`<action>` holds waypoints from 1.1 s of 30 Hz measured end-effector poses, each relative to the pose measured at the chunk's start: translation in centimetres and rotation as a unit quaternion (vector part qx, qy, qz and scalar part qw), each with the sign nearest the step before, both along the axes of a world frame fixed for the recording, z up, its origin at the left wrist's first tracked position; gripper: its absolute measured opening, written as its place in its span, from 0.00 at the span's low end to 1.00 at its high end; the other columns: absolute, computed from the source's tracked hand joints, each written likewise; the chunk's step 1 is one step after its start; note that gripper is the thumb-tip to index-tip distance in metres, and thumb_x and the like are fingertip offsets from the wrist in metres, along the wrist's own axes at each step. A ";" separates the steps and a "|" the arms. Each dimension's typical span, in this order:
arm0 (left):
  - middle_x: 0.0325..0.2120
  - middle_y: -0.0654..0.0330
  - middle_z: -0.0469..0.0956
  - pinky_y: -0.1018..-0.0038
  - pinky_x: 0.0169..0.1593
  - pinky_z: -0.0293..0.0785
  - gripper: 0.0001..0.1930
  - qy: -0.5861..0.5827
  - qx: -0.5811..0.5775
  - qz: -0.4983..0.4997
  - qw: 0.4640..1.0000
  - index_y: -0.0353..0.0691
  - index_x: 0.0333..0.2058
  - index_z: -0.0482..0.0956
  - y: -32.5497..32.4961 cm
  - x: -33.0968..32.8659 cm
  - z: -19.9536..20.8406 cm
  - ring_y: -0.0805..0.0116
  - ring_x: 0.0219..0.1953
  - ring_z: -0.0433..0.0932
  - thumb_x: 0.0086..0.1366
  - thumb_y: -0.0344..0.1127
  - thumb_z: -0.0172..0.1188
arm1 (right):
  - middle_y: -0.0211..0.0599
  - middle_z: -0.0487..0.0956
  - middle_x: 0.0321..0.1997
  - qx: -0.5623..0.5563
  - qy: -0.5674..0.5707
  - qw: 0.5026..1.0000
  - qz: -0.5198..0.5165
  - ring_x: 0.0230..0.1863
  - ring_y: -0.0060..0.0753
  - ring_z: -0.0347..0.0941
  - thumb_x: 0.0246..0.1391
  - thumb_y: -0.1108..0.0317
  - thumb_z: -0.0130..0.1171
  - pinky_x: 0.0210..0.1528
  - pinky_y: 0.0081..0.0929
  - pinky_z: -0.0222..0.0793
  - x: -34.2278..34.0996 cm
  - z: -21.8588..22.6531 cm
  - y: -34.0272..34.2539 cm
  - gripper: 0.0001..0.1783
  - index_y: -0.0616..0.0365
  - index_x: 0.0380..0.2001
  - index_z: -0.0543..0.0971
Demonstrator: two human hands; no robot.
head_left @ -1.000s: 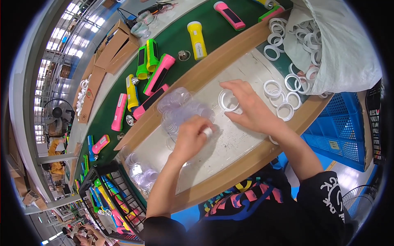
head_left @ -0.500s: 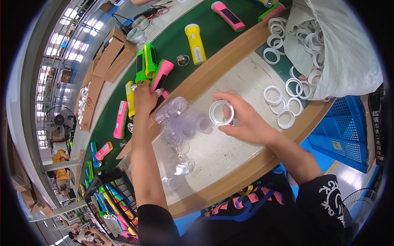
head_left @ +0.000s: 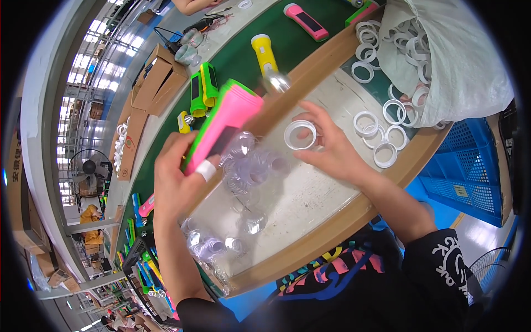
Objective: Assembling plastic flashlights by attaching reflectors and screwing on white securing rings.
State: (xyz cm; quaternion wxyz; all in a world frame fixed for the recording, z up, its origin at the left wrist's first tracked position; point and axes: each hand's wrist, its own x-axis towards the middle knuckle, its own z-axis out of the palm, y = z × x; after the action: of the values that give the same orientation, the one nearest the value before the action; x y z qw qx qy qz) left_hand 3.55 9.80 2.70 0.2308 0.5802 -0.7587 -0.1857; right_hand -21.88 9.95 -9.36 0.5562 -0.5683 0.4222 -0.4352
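Observation:
My left hand (head_left: 176,172), with a white band round one finger, is closed on a pink flashlight body (head_left: 229,119) with green edging and a dark panel. The wide end of this body points up and away, tilted over the wooden rail. A shiny reflector (head_left: 277,83), blurred, is beyond that end; whether it is joined to it I cannot tell. Between thumb and fingers my right hand (head_left: 334,149) grips a white ring (head_left: 287,136) above the pale tray (head_left: 310,193). Stacks of clear plastic discs (head_left: 249,169) lie between my hands.
Loose white rings (head_left: 385,155) lie at the right, beside a white sack (head_left: 464,72) of more rings. A wooden rail (head_left: 310,72) divides the tray from the green belt (head_left: 232,50), which carries a yellow flashlight (head_left: 264,52) and green ones (head_left: 197,94). A blue crate (head_left: 470,166) stands right.
My left hand has lifted the pink flashlight body off the green belt and brought it nearer the tray. My right hand still holds the white ring, barely moved.

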 end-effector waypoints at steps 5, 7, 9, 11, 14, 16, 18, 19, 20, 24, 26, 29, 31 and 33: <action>0.31 0.54 0.70 0.69 0.34 0.70 0.21 -0.132 -0.064 -0.076 0.986 0.37 0.39 0.75 4.4 -2.0 0.7 0.59 0.29 0.72 0.43 0.31 0.68 | 0.41 0.65 0.56 0.010 -0.182 0.982 0.046 0.58 0.31 0.63 0.41 0.81 0.63 0.55 0.27 0.66 0.0 -0.2 0.7 0.49 0.52 0.64 0.48; 0.32 0.55 0.69 0.68 0.35 0.71 0.25 -0.174 -0.079 -0.052 0.980 0.39 0.41 0.76 5.8 -2.3 0.9 0.59 0.30 0.72 0.39 0.26 0.67 | 0.42 0.64 0.57 -0.039 -0.179 0.980 0.079 0.58 0.31 0.63 0.41 0.83 0.62 0.55 0.28 0.66 -0.2 -0.5 0.9 0.48 0.53 0.63 0.49; 0.32 0.56 0.69 0.69 0.34 0.71 0.29 -0.231 -0.178 -0.041 0.956 0.41 0.42 0.76 6.5 -2.5 1.2 0.60 0.32 0.72 0.34 0.22 0.66 | 0.42 0.65 0.56 -0.013 -0.179 0.980 0.088 0.57 0.31 0.64 0.42 0.83 0.62 0.54 0.27 0.66 -0.7 0.1 1.2 0.48 0.53 0.63 0.49; 0.31 0.57 0.69 0.70 0.33 0.71 0.32 -0.252 -0.210 -0.038 0.944 0.42 0.43 0.76 7.0 -2.1 1.1 0.61 0.34 0.72 0.31 0.20 0.65 | 0.42 0.65 0.56 0.011 -0.182 0.978 0.101 0.55 0.30 0.65 0.42 0.84 0.62 0.53 0.27 0.67 -0.9 0.8 1.3 0.47 0.53 0.63 0.49; 0.32 0.56 0.68 0.71 0.34 0.69 0.26 -0.255 -0.250 -0.036 0.933 0.38 0.42 0.77 7.2 -1.8 0.8 0.61 0.32 0.71 0.38 0.25 0.68 | 0.39 0.66 0.52 0.083 -0.233 0.954 0.172 0.51 0.27 0.68 0.43 0.84 0.61 0.51 0.25 0.68 -1.0 1.3 1.6 0.45 0.53 0.62 0.51; 0.33 0.56 0.69 0.71 0.33 0.69 0.28 -0.279 -0.290 -0.061 0.913 0.38 0.43 0.77 7.4 -1.4 0.5 0.61 0.34 0.71 0.37 0.23 0.67 | 0.38 0.66 0.52 0.075 -0.238 0.951 0.181 0.51 0.27 0.68 0.43 0.83 0.61 0.50 0.24 0.68 -0.9 0.8 1.4 0.44 0.53 0.62 0.52; 0.33 0.56 0.70 0.70 0.33 0.69 0.27 -0.289 -0.321 -0.091 0.897 0.43 0.40 0.79 7.8 -1.8 0.4 0.60 0.34 0.72 0.34 0.23 0.66 | 0.38 0.66 0.52 0.068 -0.242 0.949 0.189 0.51 0.26 0.67 0.43 0.83 0.61 0.50 0.24 0.68 -0.9 0.7 1.4 0.43 0.53 0.62 0.53; 0.33 0.58 0.71 0.68 0.33 0.69 0.25 -0.301 -0.337 -0.101 0.886 0.46 0.39 0.80 8.2 -2.2 0.5 0.60 0.33 0.72 0.34 0.24 0.66 | 0.37 0.67 0.52 0.069 -0.215 0.957 0.180 0.51 0.25 0.67 0.44 0.83 0.61 0.50 0.24 0.68 -1.0 0.7 1.3 0.42 0.53 0.61 0.54; 0.33 0.58 0.71 0.68 0.35 0.69 0.25 -0.316 -0.338 -0.124 0.878 0.48 0.39 0.80 8.4 -2.2 0.5 0.60 0.35 0.72 0.35 0.26 0.66 | 0.37 0.67 0.51 0.071 -0.189 0.964 0.172 0.52 0.25 0.67 0.44 0.83 0.60 0.50 0.23 0.68 -1.0 0.8 1.3 0.41 0.54 0.61 0.56; 0.34 0.58 0.71 0.67 0.37 0.69 0.25 -0.323 -0.333 -0.169 0.870 0.47 0.39 0.79 9.0 -1.8 1.0 0.59 0.35 0.72 0.35 0.27 0.66 | 0.35 0.68 0.51 0.069 -0.195 0.963 0.175 0.52 0.23 0.67 0.45 0.83 0.60 0.50 0.22 0.67 -1.1 0.6 1.2 0.35 0.55 0.57 0.61; 0.37 0.57 0.71 0.66 0.38 0.69 0.26 -0.332 -0.271 -0.139 0.893 0.47 0.40 0.78 9.2 -1.5 1.3 0.58 0.36 0.72 0.35 0.27 0.66 | 0.35 0.69 0.51 0.038 -0.173 0.966 0.189 0.52 0.25 0.67 0.45 0.79 0.61 0.50 0.24 0.66 -1.3 0.1 1.1 0.30 0.59 0.54 0.66; 0.36 0.58 0.74 0.65 0.40 0.70 0.28 -0.322 -0.204 -0.095 0.919 0.46 0.43 0.77 9.3 -1.5 2.1 0.57 0.39 0.71 0.36 0.28 0.65 | 0.40 0.69 0.52 -0.140 0.052 0.972 0.182 0.52 0.35 0.69 0.46 0.74 0.61 0.51 0.29 0.66 -2.0 1.7 1.2 0.28 0.63 0.52 0.68; 0.34 0.59 0.74 0.67 0.38 0.71 0.27 -0.317 -0.197 -0.084 0.924 0.46 0.43 0.76 9.1 -1.8 2.7 0.59 0.37 0.73 0.36 0.28 0.65 | 0.43 0.69 0.52 -0.198 0.088 0.956 0.199 0.52 0.40 0.68 0.45 0.72 0.61 0.52 0.31 0.65 -2.0 1.9 1.5 0.29 0.64 0.52 0.67; 0.34 0.61 0.74 0.69 0.33 0.72 0.28 -0.332 -0.163 -0.120 0.921 0.46 0.43 0.76 9.2 -2.5 3.0 0.61 0.33 0.74 0.36 0.28 0.66 | 0.49 0.69 0.52 -0.293 0.128 0.924 0.209 0.51 0.51 0.67 0.43 0.69 0.64 0.53 0.33 0.65 -1.9 2.5 2.0 0.34 0.63 0.55 0.64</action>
State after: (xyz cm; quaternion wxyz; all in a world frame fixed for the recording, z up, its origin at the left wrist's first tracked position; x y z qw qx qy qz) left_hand 1.09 18.95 5.69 0.0330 0.4677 -0.8754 0.1173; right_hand -23.82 11.95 -6.91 0.3847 -0.8322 0.2147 -0.3368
